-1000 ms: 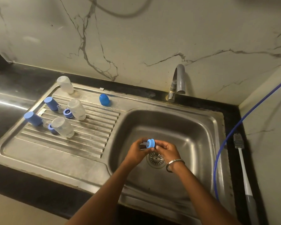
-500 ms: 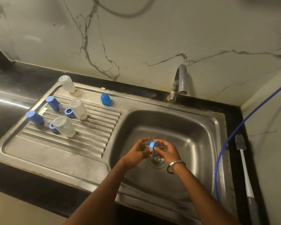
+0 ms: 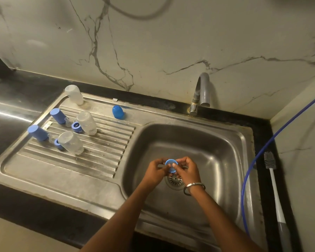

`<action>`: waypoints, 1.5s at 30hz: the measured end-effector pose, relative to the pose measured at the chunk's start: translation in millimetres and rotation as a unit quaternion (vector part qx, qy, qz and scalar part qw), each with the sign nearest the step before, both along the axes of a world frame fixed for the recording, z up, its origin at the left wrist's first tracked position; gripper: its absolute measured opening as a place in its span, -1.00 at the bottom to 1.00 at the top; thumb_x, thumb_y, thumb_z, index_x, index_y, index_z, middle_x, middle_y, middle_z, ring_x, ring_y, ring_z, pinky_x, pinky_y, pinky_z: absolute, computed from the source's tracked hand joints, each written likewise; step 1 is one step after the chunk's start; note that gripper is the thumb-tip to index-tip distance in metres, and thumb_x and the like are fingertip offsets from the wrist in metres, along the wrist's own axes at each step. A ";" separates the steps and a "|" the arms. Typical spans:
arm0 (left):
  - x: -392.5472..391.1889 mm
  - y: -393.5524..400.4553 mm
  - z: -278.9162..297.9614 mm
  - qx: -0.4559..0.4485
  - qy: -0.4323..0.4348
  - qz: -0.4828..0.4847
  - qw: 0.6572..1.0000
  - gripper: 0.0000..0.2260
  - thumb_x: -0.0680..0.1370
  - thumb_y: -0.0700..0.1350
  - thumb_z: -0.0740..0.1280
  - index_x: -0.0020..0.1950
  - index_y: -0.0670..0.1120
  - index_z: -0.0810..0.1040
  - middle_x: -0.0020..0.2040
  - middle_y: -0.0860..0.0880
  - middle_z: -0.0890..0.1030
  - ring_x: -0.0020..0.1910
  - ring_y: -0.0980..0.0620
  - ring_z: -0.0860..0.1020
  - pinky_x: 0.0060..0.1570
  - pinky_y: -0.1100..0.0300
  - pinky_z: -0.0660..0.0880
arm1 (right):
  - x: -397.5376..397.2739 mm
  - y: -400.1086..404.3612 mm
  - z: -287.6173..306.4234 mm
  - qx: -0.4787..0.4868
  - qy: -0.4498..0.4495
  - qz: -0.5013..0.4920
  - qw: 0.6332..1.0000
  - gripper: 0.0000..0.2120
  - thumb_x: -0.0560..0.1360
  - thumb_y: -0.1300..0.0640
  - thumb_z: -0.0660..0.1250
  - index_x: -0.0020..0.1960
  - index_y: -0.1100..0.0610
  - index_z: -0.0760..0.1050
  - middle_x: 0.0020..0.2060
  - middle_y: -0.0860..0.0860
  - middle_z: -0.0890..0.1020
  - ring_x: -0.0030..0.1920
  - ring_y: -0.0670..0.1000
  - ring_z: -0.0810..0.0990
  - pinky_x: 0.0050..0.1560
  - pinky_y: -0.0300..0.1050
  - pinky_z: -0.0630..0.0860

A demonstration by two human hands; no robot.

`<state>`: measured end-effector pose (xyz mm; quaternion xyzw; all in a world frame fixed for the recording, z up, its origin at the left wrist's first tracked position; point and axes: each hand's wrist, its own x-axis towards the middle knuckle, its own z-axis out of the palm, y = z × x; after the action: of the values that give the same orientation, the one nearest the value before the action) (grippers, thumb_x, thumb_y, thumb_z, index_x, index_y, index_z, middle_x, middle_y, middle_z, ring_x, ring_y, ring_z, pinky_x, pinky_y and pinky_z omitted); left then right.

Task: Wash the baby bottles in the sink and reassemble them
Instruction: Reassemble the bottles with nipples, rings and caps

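Hands: left hand (image 3: 155,170) and right hand (image 3: 186,170) close together over the sink basin (image 3: 216,160), both pinching one small blue bottle ring (image 3: 171,165).
Ring position: held directly above the open drain (image 3: 175,181).
Risk, slip: wet plastic, fingertip grip only; likely drop onto the drain grate.
Other parts: clear bottles (image 3: 86,122), blue caps (image 3: 57,115) on the ribbed draining board (image 3: 102,148), well apart from the hands.
Risk, mix-up: scattered loose pieces, easily mismatched on reassembly.
Tap (image 3: 202,91): no water visible.

A black bench (image 3: 25,211) holds a steel sink (image 3: 225,142). On its drainboard (image 3: 102,160) lie clear bottles (image 3: 86,122), blue caps (image 3: 57,116) and rings (image 3: 76,126). A brush (image 3: 275,193) lies on the bench at right.
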<state>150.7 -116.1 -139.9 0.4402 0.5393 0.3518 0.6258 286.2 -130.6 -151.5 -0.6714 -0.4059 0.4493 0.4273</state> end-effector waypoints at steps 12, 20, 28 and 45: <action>-3.0 6.5 -10.6 0.030 0.140 -0.033 0.989 -0.86 0.54 -0.24 0.36 -0.06 -0.02 0.66 -0.18 -0.06 0.69 -0.22 0.08 0.69 -0.20 0.18 0.64 | 4.6 0.3 -3.8 -0.009 -0.052 0.074 0.996 -0.84 0.48 0.21 0.40 0.05 0.12 0.54 -0.05 0.06 0.63 -0.09 0.08 0.64 -0.13 -0.01 0.64; 2.3 6.3 -12.9 0.060 0.208 -0.056 0.975 -0.92 0.52 -0.18 0.39 -0.02 -0.05 0.64 -0.14 -0.04 0.69 -0.12 0.05 0.67 -0.01 0.01 0.62 | 0.2 -0.1 -2.3 0.003 -0.092 0.067 0.994 -0.90 0.49 0.28 0.35 -0.05 0.12 0.50 -0.18 0.02 0.62 -0.23 0.00 0.61 -0.36 -0.42 0.49; 7.6 5.7 -7.9 0.068 0.241 -0.032 0.968 -0.91 0.49 -0.26 0.36 -0.04 -0.16 0.62 -0.13 -0.12 0.68 -0.11 -0.05 0.66 -0.04 -0.03 0.60 | 0.3 -0.9 -0.6 0.011 -0.087 0.071 0.994 -0.91 0.48 0.24 0.39 -0.09 0.09 0.51 -0.21 -0.05 0.61 -0.25 -0.07 0.61 -0.35 -0.39 0.52; 4.1 3.5 -7.1 0.079 0.186 -0.103 0.974 -0.75 0.46 -0.32 0.41 -0.02 0.01 0.64 -0.17 0.03 0.65 -0.29 0.36 0.58 -0.17 0.35 0.56 | 1.6 0.2 0.5 0.012 -0.162 0.082 0.983 -0.88 0.49 0.35 0.31 -0.05 0.17 0.49 -0.16 0.02 0.58 -0.18 -0.07 0.54 -0.30 -0.56 0.39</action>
<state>154.8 -112.6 -147.0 0.5988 0.5688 0.2389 0.5107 287.8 -130.4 -151.0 -0.6949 -0.5283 0.3633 0.3255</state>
